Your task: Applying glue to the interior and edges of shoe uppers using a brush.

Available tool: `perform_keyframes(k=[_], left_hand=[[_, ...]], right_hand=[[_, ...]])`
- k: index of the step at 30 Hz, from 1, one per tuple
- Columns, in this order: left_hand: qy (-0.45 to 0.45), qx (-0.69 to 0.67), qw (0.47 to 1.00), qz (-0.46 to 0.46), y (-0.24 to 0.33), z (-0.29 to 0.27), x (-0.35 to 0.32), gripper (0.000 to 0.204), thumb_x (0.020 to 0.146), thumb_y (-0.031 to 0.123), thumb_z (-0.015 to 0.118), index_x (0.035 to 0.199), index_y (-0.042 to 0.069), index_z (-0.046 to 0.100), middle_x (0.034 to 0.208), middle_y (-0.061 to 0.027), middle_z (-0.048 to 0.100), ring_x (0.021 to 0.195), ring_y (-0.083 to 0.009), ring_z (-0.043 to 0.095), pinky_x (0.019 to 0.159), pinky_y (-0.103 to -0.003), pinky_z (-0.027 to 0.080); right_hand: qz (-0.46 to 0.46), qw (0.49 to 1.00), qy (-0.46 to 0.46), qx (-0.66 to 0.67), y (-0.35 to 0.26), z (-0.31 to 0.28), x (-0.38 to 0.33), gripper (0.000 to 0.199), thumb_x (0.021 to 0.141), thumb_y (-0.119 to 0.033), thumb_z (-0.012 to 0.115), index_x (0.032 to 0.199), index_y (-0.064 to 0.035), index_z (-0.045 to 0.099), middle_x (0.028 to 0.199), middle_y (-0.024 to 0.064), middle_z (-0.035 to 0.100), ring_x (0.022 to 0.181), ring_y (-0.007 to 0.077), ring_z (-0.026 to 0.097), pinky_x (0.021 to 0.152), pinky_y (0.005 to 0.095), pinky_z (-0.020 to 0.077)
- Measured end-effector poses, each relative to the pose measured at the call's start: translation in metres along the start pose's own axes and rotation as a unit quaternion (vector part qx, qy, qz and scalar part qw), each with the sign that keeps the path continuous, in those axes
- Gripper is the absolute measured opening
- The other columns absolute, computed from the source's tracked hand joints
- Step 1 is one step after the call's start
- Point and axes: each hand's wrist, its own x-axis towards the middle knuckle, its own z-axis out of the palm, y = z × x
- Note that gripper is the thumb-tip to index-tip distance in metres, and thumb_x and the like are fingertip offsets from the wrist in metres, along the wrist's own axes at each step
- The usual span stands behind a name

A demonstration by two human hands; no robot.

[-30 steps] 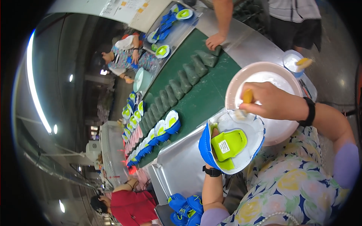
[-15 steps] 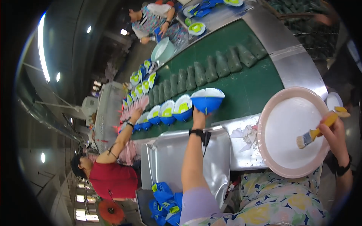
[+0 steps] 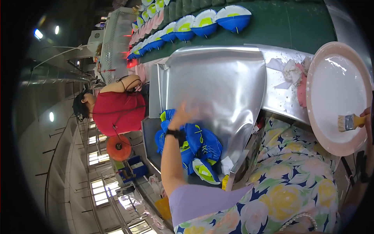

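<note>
Left hand [image 3: 183, 115] spread empty, reaching down over blue shoe parts [image 3: 196, 146] in bin beside steel tray's [image 3: 218, 84] near-left edge; right hand [image 3: 366, 117] holds brush [image 3: 349, 122] over plate's [image 3: 315, 117] near rim; next likely needs grasping one part.

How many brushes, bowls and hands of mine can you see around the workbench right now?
Brush: 1, in the right hand
Bowl: 1, pink, holding white liquid
Own hands: 2, the left hand reaching over blue pieces
Total: 4
</note>
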Motion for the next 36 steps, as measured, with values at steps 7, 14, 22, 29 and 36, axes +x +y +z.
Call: perform_keyframes(k=[7, 14, 22, 29, 36], left_hand=[[-0.027, 0.177, 0.982, 0.055, -0.012, 0.073, -0.041, 0.052, 0.073, 0.023, 0.068, 0.123, 0.006, 0.063, 0.109, -0.0181, 0.071, 0.101, -0.04, 0.066, 0.09, -0.042, 0.053], [0.068, -0.379, 0.903, 0.191, 0.17, -0.019, -0.011, 0.061, 0.077, -0.002, 0.056, 0.137, 0.003, 0.053, 0.13, -0.0081, 0.057, 0.114, -0.0196, 0.058, 0.099, -0.033, 0.047], [0.113, -0.03, 0.983, 0.14, 0.152, 0.14, 0.019, 0.054, 0.08, 0.0, 0.063, 0.133, 0.004, 0.053, 0.123, -0.0203, 0.062, 0.108, -0.0295, 0.063, 0.09, -0.039, 0.051], [0.051, 0.129, 0.856, 0.499, 0.218, 0.109, 0.022, 0.052, 0.072, -0.006, 0.061, 0.122, 0.008, 0.06, 0.113, -0.0123, 0.068, 0.104, -0.0245, 0.065, 0.089, -0.035, 0.053], [0.057, -0.265, 0.853, 0.446, 0.241, 0.045, 0.045, 0.054, 0.09, 0.015, 0.068, 0.139, 0.003, 0.047, 0.133, -0.0139, 0.056, 0.116, -0.0225, 0.059, 0.1, -0.035, 0.048]], right_hand=[[0.04, 0.994, -0.014, 0.098, 0.005, 0.034, -0.036, 0.01, 0.093, -0.011, 0.061, 0.098, -0.0026, 0.058, 0.09, 0.0041, 0.059, 0.08, 0.01, 0.06, 0.069, 0.0243, 0.051], [-0.079, 0.995, -0.045, 0.036, -0.024, 0.072, -0.013, 0.022, 0.089, -0.015, 0.072, 0.097, 0.0018, 0.06, 0.086, 0.0087, 0.066, 0.072, 0.0142, 0.065, 0.067, 0.0268, 0.0529], [-0.106, 0.987, -0.078, -0.096, -0.028, 0.076, -0.013, 0.026, 0.089, -0.022, 0.072, 0.099, -0.0019, 0.059, 0.091, 0.0183, 0.065, 0.083, 0.0355, 0.066, 0.073, 0.0402, 0.0522], [-0.147, 0.958, -0.167, -0.18, -0.016, 0.091, -0.011, 0.023, 0.088, -0.02, 0.071, 0.095, -0.002, 0.059, 0.089, 0.0174, 0.064, 0.081, 0.036, 0.065, 0.073, 0.0414, 0.0509], [-0.196, 0.968, 0.059, -0.144, -0.002, 0.037, 0.0, 0.019, 0.088, -0.017, 0.07, 0.094, -0.004, 0.058, 0.08, 0.015, 0.063, 0.073, 0.0322, 0.064, 0.067, 0.0387, 0.0493]])
